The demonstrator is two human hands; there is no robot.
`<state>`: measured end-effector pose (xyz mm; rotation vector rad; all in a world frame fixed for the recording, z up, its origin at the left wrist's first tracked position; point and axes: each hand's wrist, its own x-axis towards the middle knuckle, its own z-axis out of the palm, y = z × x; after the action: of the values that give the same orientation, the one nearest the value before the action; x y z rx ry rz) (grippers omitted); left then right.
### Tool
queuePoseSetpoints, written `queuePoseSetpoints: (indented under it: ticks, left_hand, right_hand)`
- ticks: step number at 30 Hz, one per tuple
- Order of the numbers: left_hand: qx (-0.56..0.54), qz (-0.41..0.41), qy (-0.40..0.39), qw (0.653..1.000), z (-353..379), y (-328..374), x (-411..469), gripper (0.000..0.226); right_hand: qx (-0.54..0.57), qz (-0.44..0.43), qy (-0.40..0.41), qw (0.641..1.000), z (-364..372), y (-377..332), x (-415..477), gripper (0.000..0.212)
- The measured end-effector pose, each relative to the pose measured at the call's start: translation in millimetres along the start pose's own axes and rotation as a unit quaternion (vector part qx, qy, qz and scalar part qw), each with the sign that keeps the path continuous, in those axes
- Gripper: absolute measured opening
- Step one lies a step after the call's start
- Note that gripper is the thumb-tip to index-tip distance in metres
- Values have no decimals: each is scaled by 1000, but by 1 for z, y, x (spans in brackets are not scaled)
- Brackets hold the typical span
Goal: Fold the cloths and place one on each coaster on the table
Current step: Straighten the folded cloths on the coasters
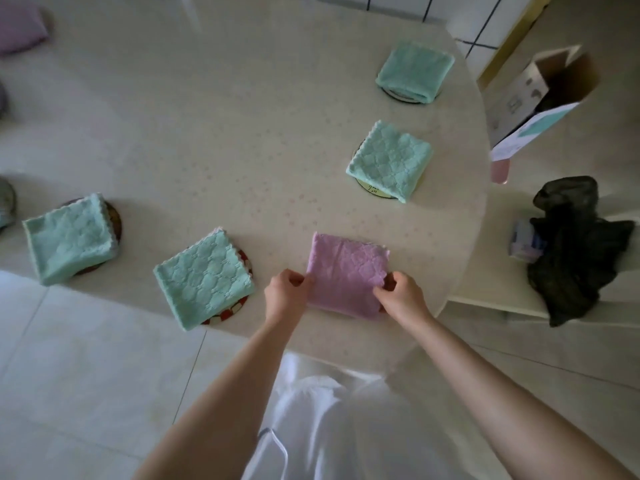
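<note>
While the folded pink cloth lay on the desk near its front edge, the left hand pinched its left side and the right hand pinched its right side. Four folded green cloths each rested on a coaster, two at left, two at right.

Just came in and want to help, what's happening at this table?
A person is folding cloths. The left hand and right hand each pinch an edge of a folded pink cloth lying on the table. Four folded green cloths already sit on coasters. No coaster shows under the pink one.
</note>
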<state>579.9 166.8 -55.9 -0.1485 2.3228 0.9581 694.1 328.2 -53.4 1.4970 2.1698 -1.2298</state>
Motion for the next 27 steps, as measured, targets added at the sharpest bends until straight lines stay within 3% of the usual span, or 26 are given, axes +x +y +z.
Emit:
queuePoseSetpoints:
  ticks: [7, 14, 18, 22, 27]
  left_hand:
    - [37, 54, -41, 997, -8, -14, -10, 15]
    - [30, 69, 3, 997, -29, -43, -22, 14]
    - [-14, 57, 76, 995, -58, -64, -25, 10]
    - [-74, 20, 158, 984, -87, -83, -25, 9]
    - [-72, -56, 230, 969, -124, -104, -19, 24]
  right_hand:
    - [-62, -35, 36, 997, -4, 5, -13, 26]
    - [-134, -154, 96, 974, -6, -11, -28, 31]
    - [-175, -243, 53, 953, 13, -33, -35, 34]
    - [-165, -268, -5, 949, 37, -61, -44, 31]
    - [-140, -285, -71, 946, 77, -97, -56, 29]
